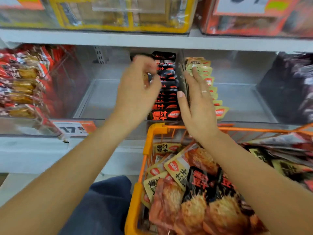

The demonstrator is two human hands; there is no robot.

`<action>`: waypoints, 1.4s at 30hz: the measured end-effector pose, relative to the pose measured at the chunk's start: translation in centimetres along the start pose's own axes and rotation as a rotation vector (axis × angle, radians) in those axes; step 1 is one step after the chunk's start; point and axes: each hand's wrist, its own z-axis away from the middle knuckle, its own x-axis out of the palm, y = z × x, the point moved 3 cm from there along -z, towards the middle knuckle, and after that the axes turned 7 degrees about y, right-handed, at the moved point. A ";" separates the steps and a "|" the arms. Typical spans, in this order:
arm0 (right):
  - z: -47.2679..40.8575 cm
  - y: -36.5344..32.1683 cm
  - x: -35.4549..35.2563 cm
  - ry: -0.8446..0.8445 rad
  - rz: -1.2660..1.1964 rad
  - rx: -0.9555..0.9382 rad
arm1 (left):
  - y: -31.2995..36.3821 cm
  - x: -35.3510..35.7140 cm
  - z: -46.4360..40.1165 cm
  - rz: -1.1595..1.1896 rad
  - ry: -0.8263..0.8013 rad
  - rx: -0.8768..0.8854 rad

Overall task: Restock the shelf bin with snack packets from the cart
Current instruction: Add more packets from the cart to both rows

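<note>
In the clear shelf bin [108,99], a row of black snack packets [166,99] stands upright beside a row of beige packets [209,78]. My left hand [137,89] is blurred; its fingers curl against the left side of the black row, and any grip on a packet is unclear. With straight fingers, my right hand [198,102] lies flat against the beige row, thumb between the two rows. Below the hands, the orange cart [149,141] holds several loose black, beige and red packets [194,192].
Red and orange packets [25,82] fill the bin on the left, and dark packets [296,85] the bin on the right. A price tag [74,128] hangs on the shelf edge. Yellow [125,14] and red [254,16] boxes stand on the shelf above.
</note>
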 end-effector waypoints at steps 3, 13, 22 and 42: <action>0.9 -0.8 -3.4 0.055 -0.107 -0.067 | 2.4 -1.0 6.6 0.051 -0.388 0.054; 5.2 1.5 -6.9 -0.062 -0.302 0.289 | 3.5 4.0 15.5 -0.206 -1.011 -0.238; 5.6 0.1 -6.9 -0.309 -0.477 0.390 | 2.4 -1.5 11.6 0.276 -0.482 -0.563; -0.6 -0.1 0.2 -0.221 0.310 0.101 | -8.1 -5.7 -1.7 0.101 0.050 -0.612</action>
